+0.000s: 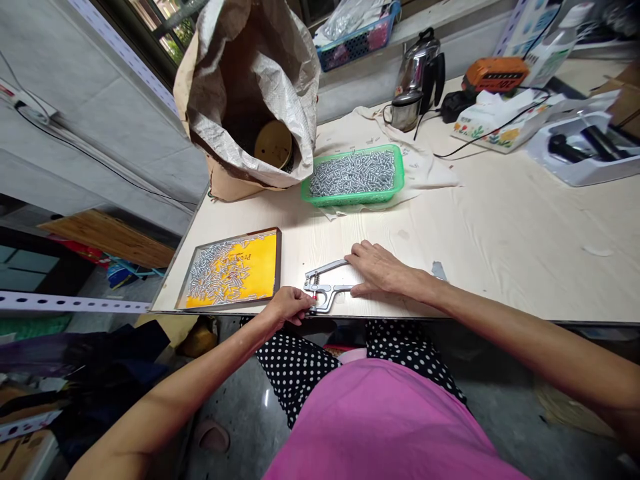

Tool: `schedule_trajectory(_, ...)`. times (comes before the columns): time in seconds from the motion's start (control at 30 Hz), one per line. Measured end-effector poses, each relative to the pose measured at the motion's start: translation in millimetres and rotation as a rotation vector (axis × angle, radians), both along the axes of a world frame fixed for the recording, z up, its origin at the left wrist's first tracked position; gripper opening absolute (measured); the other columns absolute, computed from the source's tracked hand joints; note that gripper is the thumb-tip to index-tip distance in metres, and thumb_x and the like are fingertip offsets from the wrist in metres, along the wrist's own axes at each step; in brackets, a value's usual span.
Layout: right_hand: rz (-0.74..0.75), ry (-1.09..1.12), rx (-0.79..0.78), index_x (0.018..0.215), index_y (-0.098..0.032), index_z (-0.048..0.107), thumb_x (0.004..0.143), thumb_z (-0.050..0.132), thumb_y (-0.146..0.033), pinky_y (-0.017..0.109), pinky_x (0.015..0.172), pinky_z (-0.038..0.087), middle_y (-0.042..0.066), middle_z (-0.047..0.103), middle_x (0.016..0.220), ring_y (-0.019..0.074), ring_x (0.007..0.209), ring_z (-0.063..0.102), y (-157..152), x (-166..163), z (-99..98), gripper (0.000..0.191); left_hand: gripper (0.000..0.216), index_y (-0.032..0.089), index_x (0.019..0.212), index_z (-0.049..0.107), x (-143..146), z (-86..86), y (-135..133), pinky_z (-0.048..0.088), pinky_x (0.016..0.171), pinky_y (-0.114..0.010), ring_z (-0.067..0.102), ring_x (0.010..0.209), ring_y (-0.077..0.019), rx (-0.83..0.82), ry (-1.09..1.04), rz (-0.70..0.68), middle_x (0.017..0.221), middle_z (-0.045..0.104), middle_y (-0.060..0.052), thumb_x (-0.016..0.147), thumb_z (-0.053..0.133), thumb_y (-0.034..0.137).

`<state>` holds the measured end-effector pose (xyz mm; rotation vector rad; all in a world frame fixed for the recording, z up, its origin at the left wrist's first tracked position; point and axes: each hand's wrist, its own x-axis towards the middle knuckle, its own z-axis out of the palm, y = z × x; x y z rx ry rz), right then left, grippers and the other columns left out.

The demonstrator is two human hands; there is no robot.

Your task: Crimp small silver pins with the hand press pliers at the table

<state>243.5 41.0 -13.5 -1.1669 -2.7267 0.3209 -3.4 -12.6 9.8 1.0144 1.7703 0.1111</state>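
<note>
Lying near the front edge of the table is a silver hand-press plier (326, 289) with a spring and a bit of red at its jaw. My right hand (375, 268) is wrapped over the ends of its two handles. At the jaw end, my left hand (290, 305) is closed with thumb and fingers pinched together; whatever small piece they hold is hidden. Just left of it sits a shallow tray (276, 263) with a yellow bottom, strewn with small silver metal pins (215, 273).
Behind stands a green plastic basket (400, 175) full of similar metal pins. An open woven sack (200, 100) with a round tin inside is at the back left. A kettle (420, 63), a steel cup (405, 112), a tissue box (493, 130) and a white tray (575, 172) are farther right.
</note>
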Motion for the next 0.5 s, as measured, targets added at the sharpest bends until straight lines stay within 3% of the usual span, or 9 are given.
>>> schedule_trajectory(0.07,-0.003,-0.001,-0.019,0.098,-0.016,0.063,0.074,0.078,-0.046,0.036,0.073,0.041,0.012,0.059,0.103,0.0271,0.095,0.051,-3,0,3.5,0.041,0.027,0.015,0.066,0.060,0,1.1,-2,0.041,0.045,-0.020,0.046,0.044,-0.0086,0.002,0.043,-0.028,0.047,0.048,0.006,0.074,0.075,0.036)
schedule_trajectory(0.13,-0.007,-0.002,-0.026,0.096,-0.016,0.063,0.075,0.077,-0.043,0.035,0.073,0.041,0.012,0.060,0.102,0.0267,0.094,0.051,-7,0,7.1,0.036,0.026,0.015,0.066,0.061,0,3.7,-7,0.043,0.050,-0.023,0.050,0.048,-0.0105,0.097,0.155,-0.143,0.051,0.052,0.003,0.081,0.068,0.035)
schedule_trajectory(0.23,-0.014,0.003,-0.020,0.094,-0.016,0.064,0.077,0.076,-0.039,0.036,0.074,0.042,0.012,0.061,0.101,0.0261,0.093,0.052,-11,-1,11.3,0.031,0.023,0.015,0.075,0.066,5,7.6,-16,0.048,0.067,-0.027,0.060,0.068,-0.0156,0.456,0.362,-0.401,0.074,0.062,-0.003,0.089,0.059,0.032)
schedule_trajectory(0.33,-0.023,-0.008,-0.032,0.095,-0.014,0.064,0.079,0.075,-0.037,0.036,0.076,0.043,0.013,0.061,0.104,0.0261,0.094,0.052,-14,-2,14.6,0.030,0.016,0.018,0.096,0.067,19,6.1,-17,0.049,0.084,-0.033,0.060,0.095,-0.0218,0.727,0.424,-0.640,0.102,0.063,-0.007,0.091,0.060,0.030)
schedule_trajectory(0.5,-0.026,-0.035,-0.063,0.101,-0.011,0.064,0.081,0.073,-0.037,0.038,0.082,0.043,0.015,0.060,0.107,0.0263,0.097,0.052,-18,-2,21.3,0.034,0.049,0.014,0.129,0.050,43,-7.1,9,0.041,0.105,-0.044,0.046,0.124,-0.0295,0.837,0.413,-0.962,0.137,0.050,-0.015,0.086,0.068,0.029)
